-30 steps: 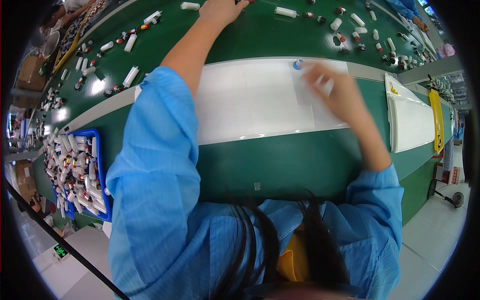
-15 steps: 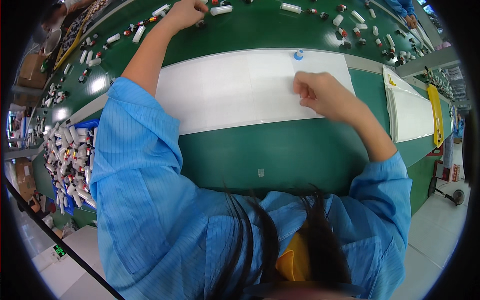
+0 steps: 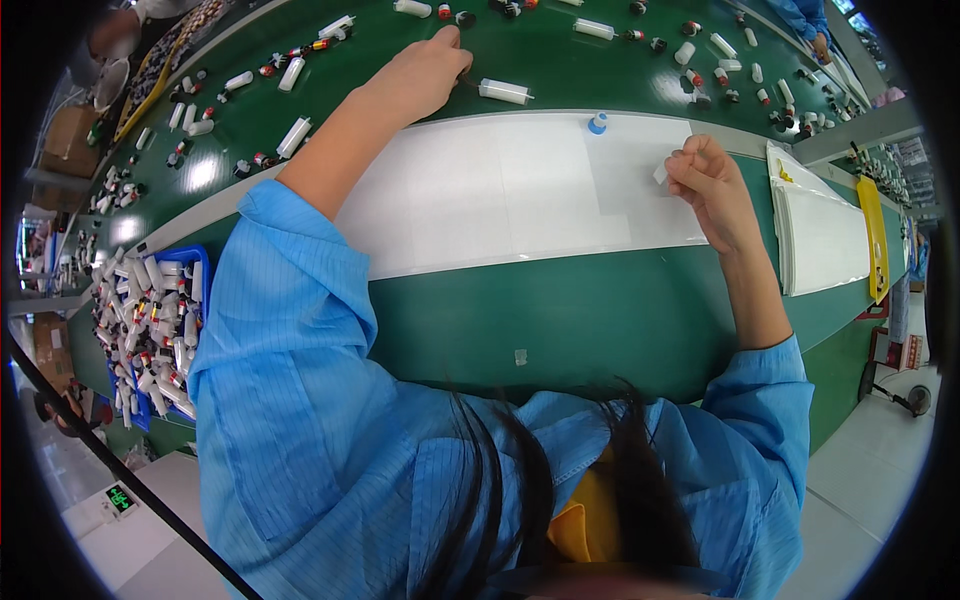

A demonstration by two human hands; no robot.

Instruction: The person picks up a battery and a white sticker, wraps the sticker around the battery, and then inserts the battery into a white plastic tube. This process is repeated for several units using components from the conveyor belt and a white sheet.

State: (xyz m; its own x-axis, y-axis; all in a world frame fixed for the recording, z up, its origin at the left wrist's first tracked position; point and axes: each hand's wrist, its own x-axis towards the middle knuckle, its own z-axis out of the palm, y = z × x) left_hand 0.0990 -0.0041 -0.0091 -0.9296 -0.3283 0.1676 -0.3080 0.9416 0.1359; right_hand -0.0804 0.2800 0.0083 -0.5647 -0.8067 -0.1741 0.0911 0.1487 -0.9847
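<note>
My left hand [image 3: 430, 78] reaches over the far green table, its fingers curled together; what they hold, if anything, is hidden. Just right of it lies a white plastic cylinder [image 3: 505, 92] with a thin tip. My right hand [image 3: 708, 185] is raised over the right end of a long white sheet [image 3: 450, 190], pinching a small white piece [image 3: 660, 174] like a label between thumb and finger. On the sheet's far edge stands a small blue and white cap-like part [image 3: 598, 123].
Several white cylinders with red and black fittings are scattered across the far table [image 3: 560, 65]. At left a blue bin [image 3: 206, 280] is heaped with similar parts. A stack of white sheets [image 3: 825, 225] lies at right beside a yellow strip [image 3: 872, 235]. Another person's hand [image 3: 820, 45] shows far right.
My left hand has come nearer and to the right, and a white cylinder now lies beside it by the sheet. My right hand has moved right and turned, showing the small white piece.
</note>
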